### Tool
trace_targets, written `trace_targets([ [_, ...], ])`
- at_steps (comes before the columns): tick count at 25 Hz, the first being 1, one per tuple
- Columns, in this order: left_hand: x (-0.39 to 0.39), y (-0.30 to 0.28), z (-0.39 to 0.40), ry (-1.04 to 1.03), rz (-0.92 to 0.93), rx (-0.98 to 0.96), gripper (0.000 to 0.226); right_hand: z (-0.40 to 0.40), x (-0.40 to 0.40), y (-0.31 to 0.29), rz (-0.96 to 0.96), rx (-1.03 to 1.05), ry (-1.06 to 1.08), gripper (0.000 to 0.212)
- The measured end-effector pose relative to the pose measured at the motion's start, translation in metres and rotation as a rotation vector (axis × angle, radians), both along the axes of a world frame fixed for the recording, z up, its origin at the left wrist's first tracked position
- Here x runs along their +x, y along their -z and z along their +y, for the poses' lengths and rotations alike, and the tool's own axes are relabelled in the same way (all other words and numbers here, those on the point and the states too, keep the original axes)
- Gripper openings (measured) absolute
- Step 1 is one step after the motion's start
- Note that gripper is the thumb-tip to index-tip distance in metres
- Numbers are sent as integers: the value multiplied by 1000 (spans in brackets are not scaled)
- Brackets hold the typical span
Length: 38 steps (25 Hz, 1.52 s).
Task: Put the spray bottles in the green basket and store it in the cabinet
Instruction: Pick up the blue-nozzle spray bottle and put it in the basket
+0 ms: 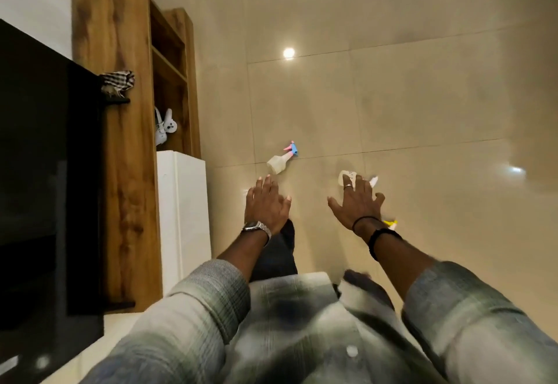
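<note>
A white spray bottle with a blue and pink nozzle (280, 160) lies on the beige tiled floor, just beyond my left hand (267, 205), which is spread open above the floor and holds nothing. A second white spray bottle (347, 177) lies partly hidden behind the fingers of my right hand (359, 205), also open with fingers apart. A yellow-tipped bottle (391, 224) peeks out beside my right wrist. No green basket is in view.
A white cabinet (184, 211) stands at the left, with wooden shelving (169, 81) behind it holding white controllers (164, 127). A black TV screen (36, 157) and a checked cloth (117, 81) are further left. Open tiled floor (422, 97) stretches ahead and right.
</note>
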<state>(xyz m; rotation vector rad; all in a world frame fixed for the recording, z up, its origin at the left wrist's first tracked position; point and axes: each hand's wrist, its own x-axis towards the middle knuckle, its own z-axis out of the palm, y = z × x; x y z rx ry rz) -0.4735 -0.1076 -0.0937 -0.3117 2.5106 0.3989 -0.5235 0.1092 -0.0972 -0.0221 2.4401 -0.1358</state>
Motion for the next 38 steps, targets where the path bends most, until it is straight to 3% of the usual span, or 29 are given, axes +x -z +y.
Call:
trace_targets([
  [4, -51, 62, -61, 38, -43, -14, 70, -48, -65, 57, 26, 35, -84, 76],
  [8, -118, 184, -87, 77, -119, -7, 71, -77, -124, 167, -72, 39, -44, 78],
  [15, -178, 395, -107, 77, -187, 35, 69, -108, -147, 378, -234, -1, 30, 76],
  [19, -188, 507, -116, 39, -245, 57, 64, -138, -148, 496, -396, -109, 363, 78],
  [23, -201, 577, -126, 37, -296, 83, 63, -176, -156, 571, -645, -342, 1000, 69],
  [27, -208, 610, -128, -58, -448, 209, 58, -208, -157, 602, -790, -578, 1397, 53],
  [30, -205, 605, -122, -40, -472, 211, 58, -218, -160, 607, -742, -679, 1571, 44],
  [34, -201, 562, -108, 9, -421, 169, 66, -208, -152, 581, -626, -601, 1481, 51],
  [38, -199, 491, -95, -15, -336, 216, 70, -192, -150, 506, -540, -548, 1416, 73],
])
